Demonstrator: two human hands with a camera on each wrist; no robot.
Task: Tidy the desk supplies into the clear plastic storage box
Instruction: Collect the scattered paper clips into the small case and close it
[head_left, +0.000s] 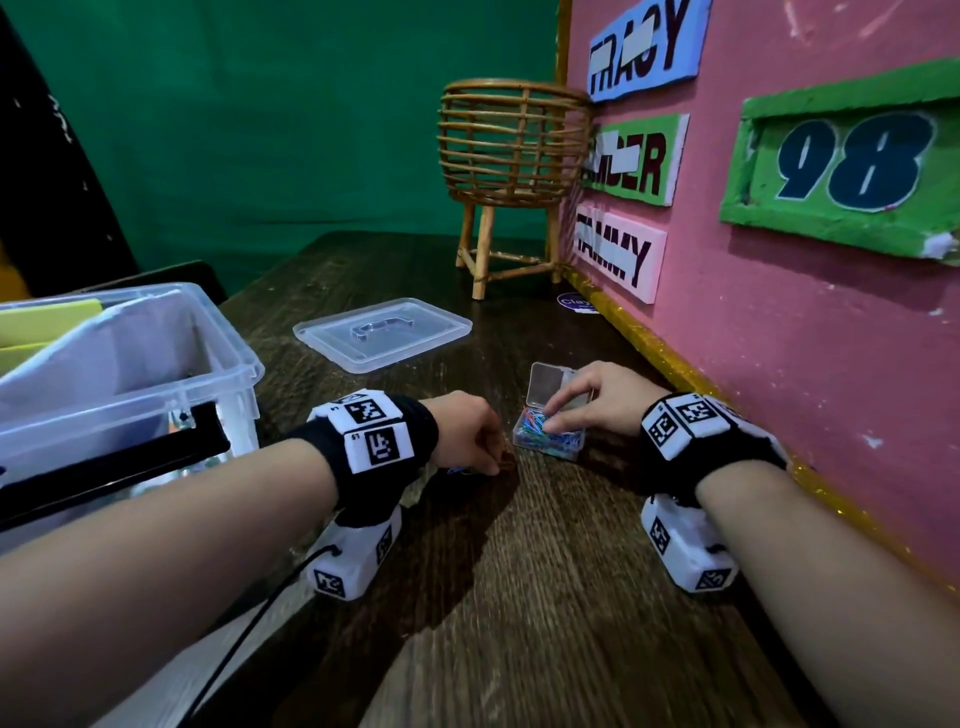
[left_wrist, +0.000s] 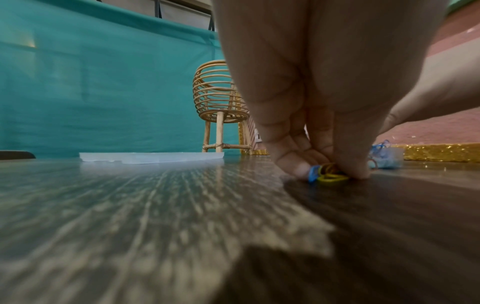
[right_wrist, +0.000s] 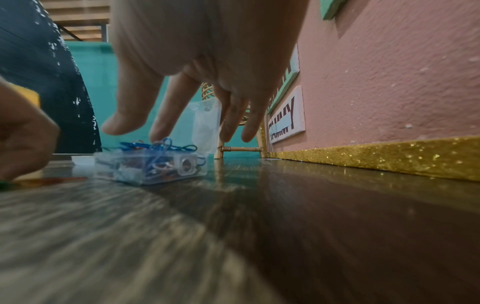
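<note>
Dark wood-grain table (head_left: 545, 597) runs along a pink wall (head_left: 779, 338) with gold glitter trim at its base, green backdrop at the far edge. Count: one large clear plastic storage box (head_left: 228, 358) at the left edge, lid off; one flat clear lid (head_left: 382, 332) lying mid-table toward the far edge; one small clear paper-clip case (head_left: 548, 441) with hinged lid standing open, near the wall; one rattan basket on legs (head_left: 511, 145) in the far corner by the wall. Left hand (head_left: 467, 434) sits fingertips-down on the table just left of the case; left wrist view shows it pinching a small bunch of yellow and blue paper clips (left_wrist: 328, 174) against the wood, which the head view mostly hides. Right hand (head_left: 597, 402) is spread over the case, index fingertip touching the heaped coloured clips; right wrist view shows the other fingers lifted clear of the case. Bare tabletop stretches from the hands to the near edge; a narrow gap separates the case from the wall trim. Yellow sheets already stand inside the storage box, visible only in the head view.
</note>
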